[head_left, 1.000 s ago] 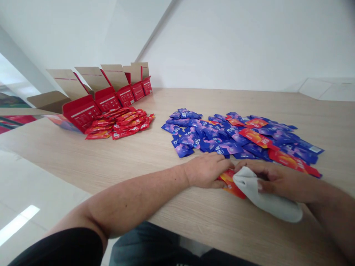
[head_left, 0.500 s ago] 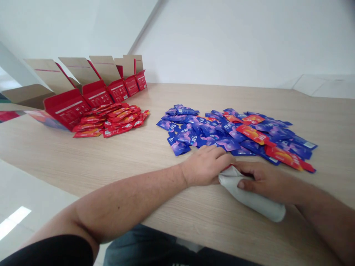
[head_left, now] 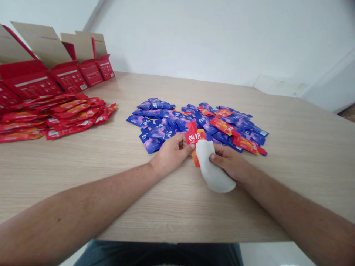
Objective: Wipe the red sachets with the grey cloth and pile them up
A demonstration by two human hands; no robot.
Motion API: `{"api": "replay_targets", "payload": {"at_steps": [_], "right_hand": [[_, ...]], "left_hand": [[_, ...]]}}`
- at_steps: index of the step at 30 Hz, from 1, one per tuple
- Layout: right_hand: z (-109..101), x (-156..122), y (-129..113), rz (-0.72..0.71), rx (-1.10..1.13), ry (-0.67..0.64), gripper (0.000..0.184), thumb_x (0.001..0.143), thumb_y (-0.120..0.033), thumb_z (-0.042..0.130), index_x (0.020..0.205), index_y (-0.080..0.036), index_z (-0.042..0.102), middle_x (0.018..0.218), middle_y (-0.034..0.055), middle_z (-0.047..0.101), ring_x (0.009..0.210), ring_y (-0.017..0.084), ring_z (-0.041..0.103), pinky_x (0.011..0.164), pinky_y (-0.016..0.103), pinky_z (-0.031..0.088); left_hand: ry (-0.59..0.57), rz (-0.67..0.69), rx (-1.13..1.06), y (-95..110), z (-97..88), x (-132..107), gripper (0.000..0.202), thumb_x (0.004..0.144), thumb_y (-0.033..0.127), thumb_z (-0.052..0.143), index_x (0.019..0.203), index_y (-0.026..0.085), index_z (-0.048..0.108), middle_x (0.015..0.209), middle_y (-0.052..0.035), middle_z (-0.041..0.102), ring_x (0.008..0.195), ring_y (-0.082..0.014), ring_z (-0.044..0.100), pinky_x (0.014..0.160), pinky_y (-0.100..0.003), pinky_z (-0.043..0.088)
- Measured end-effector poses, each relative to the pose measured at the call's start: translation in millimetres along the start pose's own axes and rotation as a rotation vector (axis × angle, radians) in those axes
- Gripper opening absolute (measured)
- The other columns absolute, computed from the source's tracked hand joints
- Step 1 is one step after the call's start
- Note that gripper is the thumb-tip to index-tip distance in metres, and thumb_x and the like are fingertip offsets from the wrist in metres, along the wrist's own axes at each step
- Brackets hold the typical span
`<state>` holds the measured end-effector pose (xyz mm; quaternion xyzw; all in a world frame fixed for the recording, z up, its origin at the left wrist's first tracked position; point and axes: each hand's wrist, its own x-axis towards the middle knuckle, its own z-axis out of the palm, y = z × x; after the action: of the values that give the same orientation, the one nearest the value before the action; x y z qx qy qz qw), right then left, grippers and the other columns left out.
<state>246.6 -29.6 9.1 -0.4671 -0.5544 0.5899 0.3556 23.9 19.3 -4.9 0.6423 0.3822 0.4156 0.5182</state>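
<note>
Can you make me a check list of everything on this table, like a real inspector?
Surface: light wood-grain table.
Job's things: orange-red sachet pinched by the left hand; white cloth pouch held by the right hand, against the sachet.
Clutter: pile of blue sachets; heap of red sachets.
Grippers: both hands bare, close together.
Cables: nothing seen.
Surroundings: open red cardboard boxes; white wall.
</note>
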Motion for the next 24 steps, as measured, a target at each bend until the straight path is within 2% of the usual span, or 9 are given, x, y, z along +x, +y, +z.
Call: {"api": "replay_targets", "payload": {"at_steps": [2,7,12,18,24], "right_hand": [[1.7,-1.3,-1.3,0.018,-0.009,-0.036,0.063,0.080,-0.069,0.082,0.119,-0.022,0.069,0.087,0.0020,0.074,0.064,0.017,0.065,0.054,0.027,0.049],[1.7,-3.9,-6.0,0.025,-0.095,-0.097,0.057,0.084,-0.070,0.077,0.115,-0.022,0.071,0.084,0.0020,0.074,0.063,0.017,0.064,0.053,0.027,0.047],[-9.6,-7.3,-12.0,0.066,-0.205,-0.145,0.053,0.084,-0.067,0.079,0.117,-0.026,0.073,0.090,0.0022,0.076,0.065,0.019,0.067,0.053,0.027,0.048],[-25.8,-10.5,-24.1,0.004,-0.363,0.073,0.048,0.088,-0.064,0.075,0.117,-0.027,0.071,0.092,0.0026,0.077,0.070,0.022,0.069,0.055,0.030,0.050],[-22.4,-4.8,-47.9,-0.096,-0.795,0.285,0.037,0.095,-0.061,0.062,0.106,-0.026,0.069,0.088,0.0042,0.076,0.072,0.026,0.068,0.059,0.035,0.048]], "left_hand": [[0.010,-0.023,-0.019,1.8,-0.9,-0.9,0.025,0.092,0.039,0.072,0.089,0.017,0.059,0.076,0.0007,0.066,0.065,-0.0119,0.064,0.063,-0.025,0.052],[0.023,-0.044,-0.003,1.7,-4.9,-1.4,0.024,0.093,0.040,0.069,0.085,0.019,0.059,0.071,0.0018,0.064,0.061,-0.0109,0.058,0.057,-0.023,0.046],[-0.007,-0.084,-0.055,-6.5,-5.9,1.5,0.024,0.094,0.039,0.066,0.084,0.020,0.054,0.069,0.0027,0.061,0.056,-0.0103,0.053,0.052,-0.022,0.042],[-0.011,-0.161,-0.136,-4.5,-3.2,2.3,0.021,0.093,0.036,0.065,0.082,0.020,0.056,0.068,0.0019,0.063,0.054,-0.0096,0.055,0.052,-0.022,0.045],[-0.026,-0.140,-0.047,-4.7,-4.7,4.4,0.018,0.092,0.034,0.064,0.082,0.020,0.060,0.069,0.0000,0.066,0.057,-0.0115,0.059,0.052,-0.022,0.043]]}}
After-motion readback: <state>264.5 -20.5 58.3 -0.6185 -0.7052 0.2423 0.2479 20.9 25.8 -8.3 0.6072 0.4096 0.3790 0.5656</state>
